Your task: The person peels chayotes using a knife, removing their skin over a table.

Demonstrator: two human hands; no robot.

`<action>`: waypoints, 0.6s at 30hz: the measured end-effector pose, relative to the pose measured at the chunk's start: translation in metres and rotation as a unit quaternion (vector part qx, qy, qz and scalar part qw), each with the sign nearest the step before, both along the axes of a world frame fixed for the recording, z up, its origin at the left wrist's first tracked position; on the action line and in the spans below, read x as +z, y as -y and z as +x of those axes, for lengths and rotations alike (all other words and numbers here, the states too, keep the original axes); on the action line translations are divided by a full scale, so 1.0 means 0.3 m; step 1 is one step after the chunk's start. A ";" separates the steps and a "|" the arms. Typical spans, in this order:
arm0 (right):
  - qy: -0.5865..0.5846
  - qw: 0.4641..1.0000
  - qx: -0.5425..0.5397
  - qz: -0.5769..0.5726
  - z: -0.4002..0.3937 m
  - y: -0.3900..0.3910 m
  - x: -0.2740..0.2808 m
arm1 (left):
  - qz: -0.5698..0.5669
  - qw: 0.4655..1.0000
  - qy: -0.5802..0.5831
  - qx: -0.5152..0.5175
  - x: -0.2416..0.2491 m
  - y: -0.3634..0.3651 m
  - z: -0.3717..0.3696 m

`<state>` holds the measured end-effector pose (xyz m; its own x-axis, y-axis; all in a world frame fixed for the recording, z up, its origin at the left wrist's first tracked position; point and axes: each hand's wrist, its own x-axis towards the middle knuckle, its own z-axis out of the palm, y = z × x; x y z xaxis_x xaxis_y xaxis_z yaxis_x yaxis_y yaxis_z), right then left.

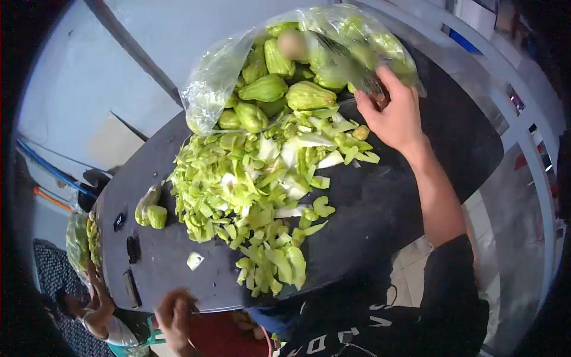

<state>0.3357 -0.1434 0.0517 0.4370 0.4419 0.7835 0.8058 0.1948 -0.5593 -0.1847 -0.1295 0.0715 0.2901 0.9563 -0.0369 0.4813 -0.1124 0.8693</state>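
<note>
A clear plastic bag point(205, 77) lies on its side at the far part of the table, its mouth towards me, full of green chayotes point(264, 88). My right hand point(395, 113) is at the bag's right edge, thumb and index finger closed on the plastic. A dark blurred patch lies by those fingertips; I cannot make out what it is. Below the mouth spreads a heap of pale green chayote peelings point(232, 184), trailing towards me. My left hand point(174, 315) is over the table's near edge, apart from the heap, fingers bent and smeared by motion.
On the dark table point(363, 232), chayote pieces point(156, 216) lie left of the heap, near several small black objects point(132, 250). A red container point(229, 333) stands below the near edge. At lower left, another person point(107, 318) reaches towards a bag of greens point(77, 241). A white railing point(517, 119) runs along the right.
</note>
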 end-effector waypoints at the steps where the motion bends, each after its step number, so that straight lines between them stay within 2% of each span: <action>1: -0.001 1.000 0.003 -0.002 -0.002 0.014 -0.002 | 0.052 0.998 -0.037 0.018 0.063 -0.040 0.146; 3: -0.038 0.994 -0.028 -0.096 -0.012 0.044 0.009 | 0.087 0.994 -0.042 -0.050 0.096 -0.168 0.382; 4: -0.037 0.994 -0.026 -0.095 -0.016 0.040 0.005 | 0.128 0.990 0.015 -0.064 0.041 -0.256 0.485; 5: -0.032 0.997 -0.020 -0.067 -0.024 0.030 -0.007 | 0.240 0.963 -0.050 -0.114 0.014 -0.357 0.605; 6: -0.027 0.999 -0.016 -0.039 -0.030 0.022 -0.021 | 0.224 0.959 -0.056 -0.167 0.025 -0.429 0.747; 7: -0.025 0.999 -0.015 -0.036 -0.033 0.015 -0.034 | 0.270 0.944 -0.096 -0.165 -0.016 -0.526 0.862; 9: -0.004 0.998 -0.021 -0.053 -0.042 0.005 -0.058 | 0.334 0.905 -0.249 -0.081 -0.140 -0.727 1.050; 11: 0.014 0.998 -0.007 -0.057 -0.053 0.008 -0.061 | 0.251 0.913 -0.322 -0.009 -0.180 -0.801 1.171; 13: 0.108 0.992 -0.020 -0.063 -0.067 -0.006 -0.076 | 0.232 0.921 -0.314 0.011 -0.196 -0.785 1.211; 15: 0.118 0.991 -0.017 -0.065 -0.090 -0.016 -0.083 | 0.209 0.929 -0.304 0.032 -0.195 -0.793 1.208; 17: 0.093 0.990 0.003 -0.107 -0.114 -0.020 -0.080 | 0.138 0.962 -0.238 0.003 -0.174 -0.823 1.161; 18: 0.113 0.988 -0.004 -0.104 -0.119 -0.029 -0.090 | 0.121 0.982 -0.147 -0.013 -0.205 -0.875 1.129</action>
<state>0.3001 -0.1347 0.0247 0.2658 0.6008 0.7539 0.9154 0.0879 -0.3928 0.1540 0.1330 0.0099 0.3249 0.9400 0.1045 0.7013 -0.3135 0.6402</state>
